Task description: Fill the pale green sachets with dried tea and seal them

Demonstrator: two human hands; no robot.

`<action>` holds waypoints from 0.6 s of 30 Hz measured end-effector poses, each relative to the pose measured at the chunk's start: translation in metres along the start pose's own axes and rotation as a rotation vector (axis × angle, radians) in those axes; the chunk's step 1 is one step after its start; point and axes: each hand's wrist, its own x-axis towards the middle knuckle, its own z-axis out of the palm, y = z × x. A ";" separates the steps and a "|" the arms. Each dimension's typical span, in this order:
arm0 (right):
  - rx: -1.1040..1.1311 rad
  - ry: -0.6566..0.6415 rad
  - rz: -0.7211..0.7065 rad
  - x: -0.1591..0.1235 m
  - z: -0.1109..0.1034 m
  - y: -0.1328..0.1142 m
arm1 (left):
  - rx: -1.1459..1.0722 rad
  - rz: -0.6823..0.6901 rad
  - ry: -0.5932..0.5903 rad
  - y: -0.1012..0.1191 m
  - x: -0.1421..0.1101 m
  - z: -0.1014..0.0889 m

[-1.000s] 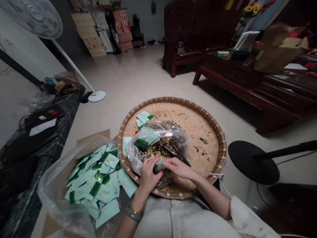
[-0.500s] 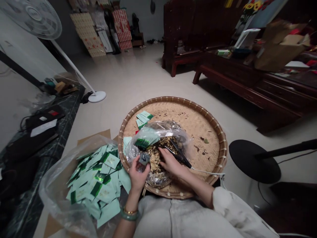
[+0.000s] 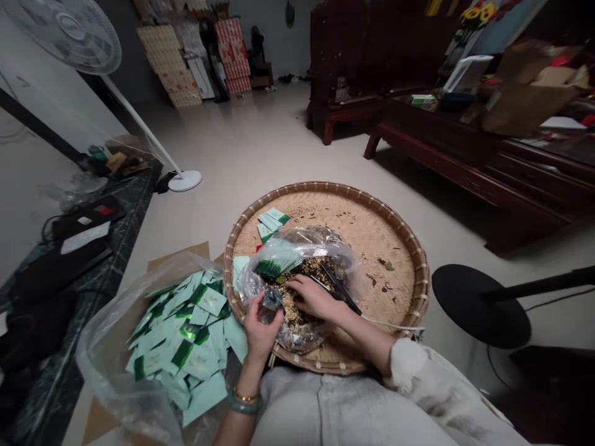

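Note:
My left hand [image 3: 264,325] grips a small packet [image 3: 273,300] between thumb and fingers, its dark silvery mouth spread apart. Close to its right, my right hand [image 3: 318,298] has bent fingers above a heap of dried yellowish and dark plant bits [image 3: 290,310]; what lies between the fingertips is hidden. The heap sits in a clear plastic bag [image 3: 297,339] on a round woven bamboo tray [image 3: 395,248]. Beside my right hand lies a black two-armed tool [image 3: 341,288] with a white cord. Green packets [image 3: 279,257] rest in the bag behind my left hand.
Left of the tray, a big clear plastic bag [image 3: 105,347] holds many green packets [image 3: 186,341]. More packets [image 3: 273,218] lie on the tray's far left. A white fan [image 3: 185,180], a black round stand base [image 3: 481,305] and a dark wooden table [image 3: 465,155] stand around.
My right hand has moved left, nearer the packet, and its fingers look more drawn together. My left hand still holds the packet, now tilted a little differently. The view has shifted slightly.

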 end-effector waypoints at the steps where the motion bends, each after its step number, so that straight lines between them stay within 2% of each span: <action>1: -0.020 0.016 0.025 -0.001 0.000 0.000 | 0.000 0.004 0.003 0.000 0.000 0.000; 4: -0.077 0.007 0.072 -0.002 0.002 0.001 | 0.003 0.018 0.004 0.000 0.000 0.000; 9: 0.001 -0.083 0.003 0.004 -0.004 0.000 | 0.004 0.030 -0.002 0.003 0.000 0.000; 13: -0.050 -0.095 0.068 0.005 -0.008 -0.002 | 0.002 0.042 -0.010 0.005 0.000 0.000; 18: 0.079 -0.124 0.057 0.010 -0.006 -0.004 | 0.042 0.075 -0.009 0.001 0.000 0.000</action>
